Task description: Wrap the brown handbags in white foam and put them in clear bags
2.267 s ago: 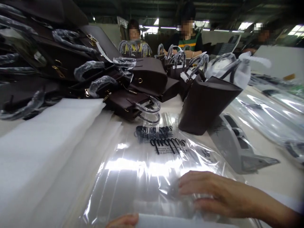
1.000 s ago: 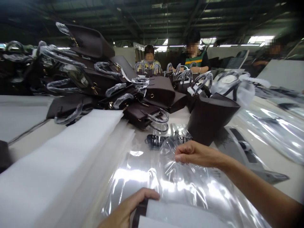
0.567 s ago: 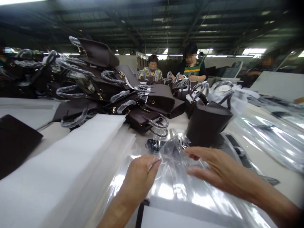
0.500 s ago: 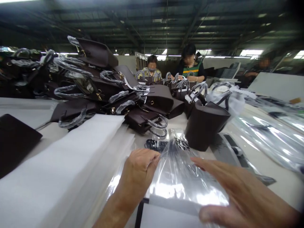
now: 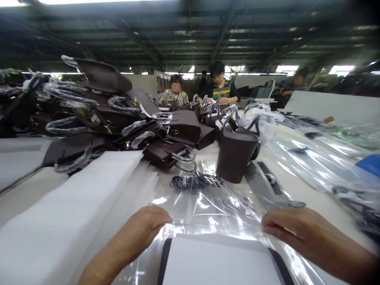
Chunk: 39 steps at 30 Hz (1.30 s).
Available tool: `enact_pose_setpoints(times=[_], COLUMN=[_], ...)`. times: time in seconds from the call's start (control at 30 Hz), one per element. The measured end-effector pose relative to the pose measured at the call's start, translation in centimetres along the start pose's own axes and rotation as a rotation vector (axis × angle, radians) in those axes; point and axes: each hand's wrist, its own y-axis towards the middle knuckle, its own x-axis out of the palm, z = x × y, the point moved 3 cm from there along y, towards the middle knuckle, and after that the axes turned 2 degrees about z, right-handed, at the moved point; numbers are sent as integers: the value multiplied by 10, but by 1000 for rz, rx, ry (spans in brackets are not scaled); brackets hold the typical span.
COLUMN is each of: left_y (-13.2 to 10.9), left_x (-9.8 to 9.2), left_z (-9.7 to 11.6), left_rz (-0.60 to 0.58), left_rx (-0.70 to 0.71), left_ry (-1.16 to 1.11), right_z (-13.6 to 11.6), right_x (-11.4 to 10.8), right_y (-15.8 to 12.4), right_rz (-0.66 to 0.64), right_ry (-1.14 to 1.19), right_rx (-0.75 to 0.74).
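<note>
A clear plastic bag [image 5: 204, 206] lies spread on the table in front of me. My left hand [image 5: 145, 223] pinches its left edge, fingers pressed together. On the opposite side, my right hand [image 5: 292, 225] grips the right edge between thumb and fingers. Between my wrists is a flat white sheet [image 5: 219, 261] with dark strips along both sides; whether it is inside the plastic I cannot tell. Dark cords [image 5: 196, 181] show at the far end of the bag, and just behind stands a dark brown bucket-shaped handbag [image 5: 236, 154].
Dark brown handbags [image 5: 184, 126] with wrapped handles are heaped across the back and left. White foam sheets [image 5: 74, 198] are stacked at left. A grey device [image 5: 267, 182] and more clear plastic [image 5: 311, 158] lie right. Two co-workers [image 5: 219, 89] are across the table.
My left hand has moved left and my right hand has closed on the plastic's right edge. The gathered plastic is now spread flat between them. The view has shifted slightly right.
</note>
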Motion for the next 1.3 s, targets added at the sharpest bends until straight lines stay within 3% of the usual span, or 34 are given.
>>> enact_pose_setpoints(times=[0.07, 0.13, 0.2, 0.27, 0.37, 0.47, 0.53, 0.67, 0.77, 0.83, 0.9, 1.0, 1.07, 1.17, 1.3], left_y=[-2, -2, -1, 1, 8, 12, 13, 12, 5, 4, 10, 37, 57, 77, 81], left_x=[-3, -9, -18, -28, -43, -45, -28, 30, 45, 34, 17, 7, 24, 61, 92], left_z=[-8, -15, -16, -10, 5, 10, -2, -45, -57, -51, -37, -5, 13, 17, 1], left_rz=[92, 229, 392, 572, 729, 617, 487, 71, -181, -236, -187, -77, -165, -331, -419], left_rx=[-54, -188, -342, -408, -236, 100, 181, -134, -290, -393, -471, -332, -163, -53, 33], left_ry=[-10, -37, -218, -565, -946, -754, -494, -323, -384, -419, -394, -322, -324, -337, -382], right_z=[4, 10, 14, 15, 17, 20, 23, 28, 32, 34, 35, 32, 27, 26, 62], right_x=[-1, -4, -11, -19, -24, -13, 4, 47, 70, 74, 74, 74, 72, 59, 29], right_y=[9, 15, 15, 10, 0, -7, -6, 5, 16, 23, 29, 35, 37, 40, 67], right_rz=[-150, -190, -132, -17, 99, 140, 160, 26, -174, -217, -210, -200, -237, -298, -53], right_ry=[54, 104, 128, 105, 11, -99, -150, -131, -10, 112, 243, 390, 427, 435, 203], right_rx=[77, 148, 152, 104, 20, -53, -94, -14, 106, 166, 229, 308, 321, 282, 301])
